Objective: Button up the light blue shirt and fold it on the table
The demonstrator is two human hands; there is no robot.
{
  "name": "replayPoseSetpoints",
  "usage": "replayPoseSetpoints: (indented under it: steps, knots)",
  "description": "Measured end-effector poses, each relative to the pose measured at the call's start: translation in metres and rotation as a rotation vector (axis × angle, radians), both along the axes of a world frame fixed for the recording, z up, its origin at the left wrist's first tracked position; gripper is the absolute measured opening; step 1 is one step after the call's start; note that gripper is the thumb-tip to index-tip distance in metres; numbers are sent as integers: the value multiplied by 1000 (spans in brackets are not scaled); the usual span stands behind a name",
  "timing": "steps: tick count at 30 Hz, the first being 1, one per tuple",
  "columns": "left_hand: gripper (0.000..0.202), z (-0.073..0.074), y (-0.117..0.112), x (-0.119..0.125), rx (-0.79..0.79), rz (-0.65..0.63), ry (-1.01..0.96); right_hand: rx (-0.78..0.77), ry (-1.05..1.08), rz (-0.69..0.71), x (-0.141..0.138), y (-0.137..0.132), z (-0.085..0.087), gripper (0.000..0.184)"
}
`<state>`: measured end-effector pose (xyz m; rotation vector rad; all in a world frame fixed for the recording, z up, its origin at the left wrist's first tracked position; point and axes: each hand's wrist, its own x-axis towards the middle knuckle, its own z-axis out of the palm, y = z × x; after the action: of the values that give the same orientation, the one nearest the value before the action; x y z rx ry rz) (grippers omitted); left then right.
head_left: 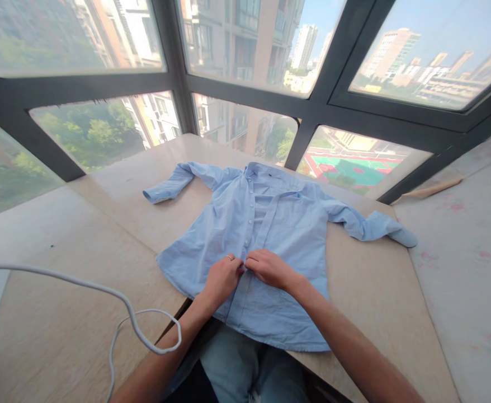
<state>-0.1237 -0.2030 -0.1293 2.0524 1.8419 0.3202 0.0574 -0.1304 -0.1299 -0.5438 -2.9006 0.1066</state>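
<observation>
A light blue button-up shirt (270,224) lies face up on a beige stone ledge (103,235), its sleeves spread to both sides and its hem hanging over the near edge. My left hand (222,278), with a ring on one finger, pinches the shirt's front placket at about mid-height. My right hand (268,267) pinches the same placket from the other side, its fingertips meeting those of the left hand. Both hands are closed on the fabric near a button.
A white cable (115,302) loops across the ledge at the lower left. Dark-framed windows (312,106) wrap round the far side, with buildings outside. A pale surface with pink stains (463,252) lies to the right. My knees in jeans (245,369) show below the ledge.
</observation>
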Motion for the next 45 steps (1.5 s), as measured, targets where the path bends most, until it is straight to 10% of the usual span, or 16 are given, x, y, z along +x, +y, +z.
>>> replayPoseSetpoints:
  steps: [18, 45]
  knots:
    - [20, 11, 27, -3, -356, 161, -778, 110, 545, 3, 15, -22, -20, 22]
    - [19, 13, 21, 2, -324, 205, -742, 139, 394, -4, 23, -25, -14, 20]
